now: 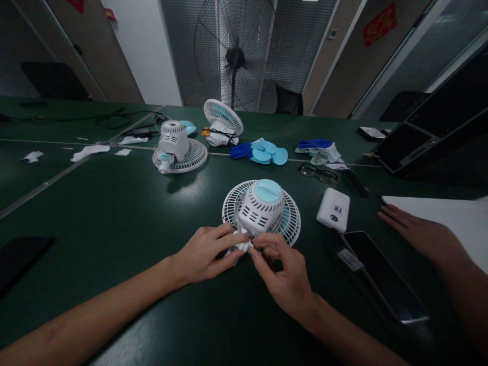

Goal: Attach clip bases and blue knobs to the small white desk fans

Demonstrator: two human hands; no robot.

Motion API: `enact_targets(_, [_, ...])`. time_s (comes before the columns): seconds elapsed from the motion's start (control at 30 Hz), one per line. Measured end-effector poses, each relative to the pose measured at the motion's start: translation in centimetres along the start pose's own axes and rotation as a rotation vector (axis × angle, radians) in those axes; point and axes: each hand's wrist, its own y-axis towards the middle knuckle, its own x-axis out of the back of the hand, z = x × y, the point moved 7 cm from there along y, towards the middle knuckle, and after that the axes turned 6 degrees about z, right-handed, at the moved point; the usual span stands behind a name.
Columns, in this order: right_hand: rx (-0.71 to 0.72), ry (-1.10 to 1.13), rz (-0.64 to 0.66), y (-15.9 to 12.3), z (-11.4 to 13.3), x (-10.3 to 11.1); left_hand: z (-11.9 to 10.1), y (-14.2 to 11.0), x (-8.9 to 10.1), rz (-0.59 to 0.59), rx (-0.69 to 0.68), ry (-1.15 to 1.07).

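Note:
A small white fan (249,213) lies grille down on the green table in front of me, its motor housing upward with a light blue cap (268,191). At its near edge is a small white part (243,246), partly covered by my fingers; its exact shape is hard to make out. My left hand (209,251) grips this part from the left, thumb below and fingers above. From the right, my right hand (284,269) pinches the part's other end between thumb and fingers. Whether anything smaller sits between those fingertips is hidden.
Two more small fans (173,142) (223,122) stand farther back. Behind lie light blue fan blades (269,152), gloves (320,150) and glasses (318,173). A white power bank (333,209) and a phone (385,274) are at right, beside another person's hand (423,234).

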Motion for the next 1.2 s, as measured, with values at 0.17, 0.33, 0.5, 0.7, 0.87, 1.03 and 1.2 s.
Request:
enact_targets(0.17, [0.035, 0.006, 0.021, 0.1, 0.3, -0.2, 0.1, 0.0, -0.1, 0.008, 0.005, -0.017])
enact_targets(0.33, [0.193, -0.233, 0.048, -0.4, 1.2, 0.1, 0.2, -0.2, -0.3, -0.001, 0.002, -0.006])
enact_targets(0.5, [0.343, -0.383, 0.111, -0.8, 1.5, -0.5, 0.3, -0.3, -0.5, 0.004, 0.005, 0.000])
enact_targets(0.7, [0.311, -0.380, 0.085, -0.5, 1.5, -0.3, 0.3, -0.3, -0.5, -0.012, 0.009, 0.004])
enact_targets(0.87, [0.310, -0.366, 0.084, -0.4, 1.8, -0.2, 0.2, -0.3, -0.3, -0.010, 0.012, -0.001])
enact_targets(1.03, [0.356, -0.377, 0.076, -0.4, 2.0, 0.0, 0.0, -0.1, 0.0, -0.022, 0.001, -0.001])
enact_targets(1.2, [0.356, -0.379, 0.079, -0.5, 2.1, 0.0, 0.2, -0.1, -0.2, -0.020, 0.003, -0.018])
